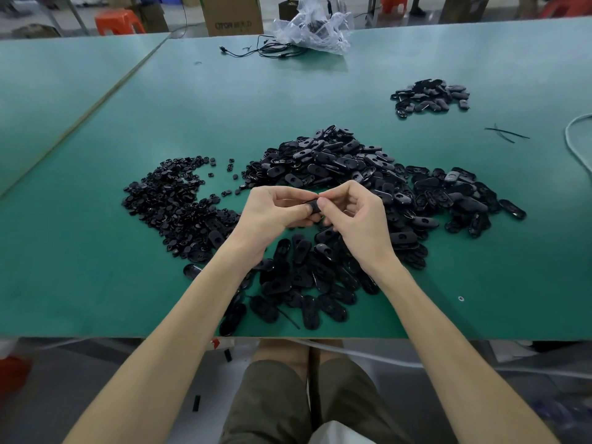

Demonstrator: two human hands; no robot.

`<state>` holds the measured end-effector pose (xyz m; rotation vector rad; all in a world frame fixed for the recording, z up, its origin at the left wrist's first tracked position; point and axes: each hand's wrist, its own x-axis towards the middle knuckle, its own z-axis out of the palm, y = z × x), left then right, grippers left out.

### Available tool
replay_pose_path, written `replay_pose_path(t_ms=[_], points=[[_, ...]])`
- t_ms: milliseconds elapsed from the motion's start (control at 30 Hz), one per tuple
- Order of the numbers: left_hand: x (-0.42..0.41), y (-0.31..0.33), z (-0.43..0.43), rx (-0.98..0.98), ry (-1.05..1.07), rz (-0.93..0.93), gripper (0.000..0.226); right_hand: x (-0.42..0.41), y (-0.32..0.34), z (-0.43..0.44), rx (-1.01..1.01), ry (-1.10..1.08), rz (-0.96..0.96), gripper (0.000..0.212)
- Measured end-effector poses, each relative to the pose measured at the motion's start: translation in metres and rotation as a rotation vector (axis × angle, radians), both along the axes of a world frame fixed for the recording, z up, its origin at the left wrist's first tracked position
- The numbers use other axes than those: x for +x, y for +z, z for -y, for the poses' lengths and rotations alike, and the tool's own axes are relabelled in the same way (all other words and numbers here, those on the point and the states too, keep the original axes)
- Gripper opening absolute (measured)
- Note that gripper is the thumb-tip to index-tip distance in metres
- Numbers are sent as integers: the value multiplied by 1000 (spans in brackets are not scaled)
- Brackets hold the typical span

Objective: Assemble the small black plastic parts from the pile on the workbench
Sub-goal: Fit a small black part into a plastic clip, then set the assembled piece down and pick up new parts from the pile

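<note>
My left hand (272, 213) and my right hand (355, 216) meet above the green workbench (96, 251). Between their fingertips they pinch one small black oval part (313, 207), mostly hidden by the fingers. A big pile of black oval shells (336, 161) spreads behind and under the hands. More oval shells (304, 283) lie near the front edge. A pile of small round black pieces (173, 203) lies to the left. A smaller heap of black parts (431, 96) sits at the far right.
A clear plastic bag (315, 25) and black cables (266, 51) lie at the back of the bench. Thin black strips (506, 134) and a white cord (573, 142) are at the right. Cardboard boxes (234, 14) and orange stools (118, 22) stand beyond.
</note>
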<state>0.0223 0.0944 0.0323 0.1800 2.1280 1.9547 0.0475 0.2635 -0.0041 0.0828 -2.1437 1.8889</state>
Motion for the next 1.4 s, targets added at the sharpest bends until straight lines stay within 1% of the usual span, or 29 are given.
replay_pose_path(t_ms=[233, 367, 433, 533, 600, 633, 667, 733, 767, 833, 900, 933, 967, 1033, 1133, 1167, 1200, 1267, 1300, 1333, 1400], points=[[0, -3, -1, -53, 31, -67, 18, 0, -1, 0, 30, 7, -9, 12], [2, -2, -1, -53, 44, -78, 18, -1, -2, 1, 19, -6, -3, 10], [3, 1, -3, -52, 87, -132, 18, -2, -3, 1, -2, -13, 12, 10], [2, 13, -13, -78, 146, -262, 19, -3, -2, 1, -7, -16, 64, 15], [0, 23, -27, -107, 132, -322, 20, -6, -3, 1, 52, 3, 92, 13], [0, 28, -36, -119, 103, -338, 19, -6, -4, 1, 106, 11, 94, 12], [0, 32, -46, -127, 63, -348, 19, -6, -3, 1, 165, 11, 102, 17], [-1, 38, -70, -120, -24, -347, 16, -5, -4, -2, 205, 25, 111, 35], [-2, 41, -84, -107, -70, -330, 17, -4, -5, -3, 213, 35, 117, 34], [-4, 44, -107, -101, -187, -284, 24, 0, -7, -5, 215, 69, 112, 18], [-4, 45, -124, -122, -332, -273, 37, 2, -5, -6, 109, 147, 113, 31], [-4, 44, -128, -142, -387, -282, 43, 3, -4, -8, 91, 158, 118, 34], [-4, 43, -131, -163, -410, -298, 46, 5, -2, -8, 116, 158, 111, 34], [-2, 40, -128, -165, -371, -326, 44, 8, -1, -7, 148, 164, 109, 32], [-3, 37, -111, -70, -213, -327, 31, 0, -6, -3, 287, 34, 167, 24], [-5, 36, -103, -67, -153, -338, 30, -3, -6, -1, 332, -2, 152, 18], [-8, 35, -94, -71, -99, -346, 29, -3, -3, 2, 305, -4, 140, 11], [-13, 32, -75, -72, -7, -336, 29, -3, 0, 2, 233, 2, 97, 27], [-15, 29, -65, -71, 38, -328, 30, -3, 0, 3, 213, 19, 67, 28], [-18, 27, -55, -75, 85, -327, 30, -2, 0, 3, 219, 34, 36, 24], [-22, 21, -33, -102, 167, -336, 31, 0, 0, 4, 270, 28, 4, 20]])
